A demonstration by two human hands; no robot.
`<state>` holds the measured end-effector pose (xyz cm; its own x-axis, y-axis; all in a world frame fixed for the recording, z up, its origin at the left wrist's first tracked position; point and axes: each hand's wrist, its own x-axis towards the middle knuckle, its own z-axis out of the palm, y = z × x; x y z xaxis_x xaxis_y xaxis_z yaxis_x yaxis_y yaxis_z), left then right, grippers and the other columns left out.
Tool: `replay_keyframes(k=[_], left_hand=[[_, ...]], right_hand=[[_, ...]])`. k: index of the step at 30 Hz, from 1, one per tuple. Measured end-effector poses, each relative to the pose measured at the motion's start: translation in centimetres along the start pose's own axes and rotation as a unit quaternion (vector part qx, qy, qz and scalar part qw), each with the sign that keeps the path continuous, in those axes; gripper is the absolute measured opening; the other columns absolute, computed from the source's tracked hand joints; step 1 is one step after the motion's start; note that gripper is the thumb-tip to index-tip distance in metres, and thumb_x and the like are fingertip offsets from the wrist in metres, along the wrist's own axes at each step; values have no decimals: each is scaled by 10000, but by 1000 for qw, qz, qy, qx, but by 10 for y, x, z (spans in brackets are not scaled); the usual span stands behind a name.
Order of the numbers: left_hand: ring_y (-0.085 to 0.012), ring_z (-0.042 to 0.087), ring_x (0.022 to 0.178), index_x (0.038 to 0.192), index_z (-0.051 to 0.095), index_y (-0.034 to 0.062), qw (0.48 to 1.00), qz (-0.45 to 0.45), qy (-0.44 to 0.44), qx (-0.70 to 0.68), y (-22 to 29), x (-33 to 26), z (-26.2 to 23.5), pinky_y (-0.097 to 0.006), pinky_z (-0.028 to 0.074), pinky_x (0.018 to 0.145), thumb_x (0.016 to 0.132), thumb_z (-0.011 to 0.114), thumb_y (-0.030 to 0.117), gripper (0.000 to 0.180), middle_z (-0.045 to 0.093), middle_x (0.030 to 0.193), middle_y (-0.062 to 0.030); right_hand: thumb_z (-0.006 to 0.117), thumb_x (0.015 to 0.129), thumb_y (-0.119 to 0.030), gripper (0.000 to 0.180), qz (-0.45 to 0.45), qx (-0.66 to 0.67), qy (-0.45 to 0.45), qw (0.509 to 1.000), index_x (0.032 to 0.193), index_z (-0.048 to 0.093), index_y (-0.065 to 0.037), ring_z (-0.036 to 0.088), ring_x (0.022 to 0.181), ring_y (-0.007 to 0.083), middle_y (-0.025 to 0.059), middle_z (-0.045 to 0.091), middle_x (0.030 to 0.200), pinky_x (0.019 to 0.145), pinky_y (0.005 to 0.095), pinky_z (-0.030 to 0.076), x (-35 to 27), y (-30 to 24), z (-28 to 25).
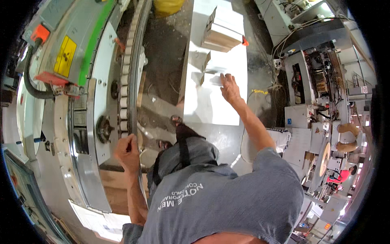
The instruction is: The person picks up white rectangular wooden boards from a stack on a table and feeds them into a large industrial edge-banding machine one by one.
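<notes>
My right hand [230, 88] reaches forward with its fingers stretched out, at the right end of a small white panel [211, 79]. Whether the fingertips touch that panel I cannot tell. Just beyond it lies another short stack of white panels [218, 62]. Both rest on a long white board surface [211, 110]. Beside the roller conveyor, my left hand [127, 154] is raised with its fingers curled in, and nothing shows between them.
A tall stack of white-topped panels [227, 26] stands farther along the board. To my left runs a roller conveyor [124, 81] next to a machine with a green stripe [95, 44]. Open machinery with loose cables [313, 77] stands at right. A yellow object [168, 6] is at the far end.
</notes>
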<state>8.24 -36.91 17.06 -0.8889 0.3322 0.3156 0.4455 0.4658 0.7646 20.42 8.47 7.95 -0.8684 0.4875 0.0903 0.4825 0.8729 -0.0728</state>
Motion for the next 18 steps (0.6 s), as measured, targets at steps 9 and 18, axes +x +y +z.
replay_keyframes(k=[9,18], left_hand=[[-271,639,915,1167,704,46,994,87,-15,62,19,8,-3,-371,516,809,762,786,-7,417,699,1023,-127],[-352,612,966,1153,652,46,973,166,-19,159,-17,-9,-75,-423,537,849,690,818,77,492,631,1171,-157]], right_hand=[[765,709,-6,451,-181,131,-14,975,1137,623,-14,555,1034,372,182,584,1083,859,448,543,6,-88,-90],[741,720,31,514,-554,305,-98,769,1208,586,-12,510,1081,369,144,548,1162,935,450,456,10,-327,-109]])
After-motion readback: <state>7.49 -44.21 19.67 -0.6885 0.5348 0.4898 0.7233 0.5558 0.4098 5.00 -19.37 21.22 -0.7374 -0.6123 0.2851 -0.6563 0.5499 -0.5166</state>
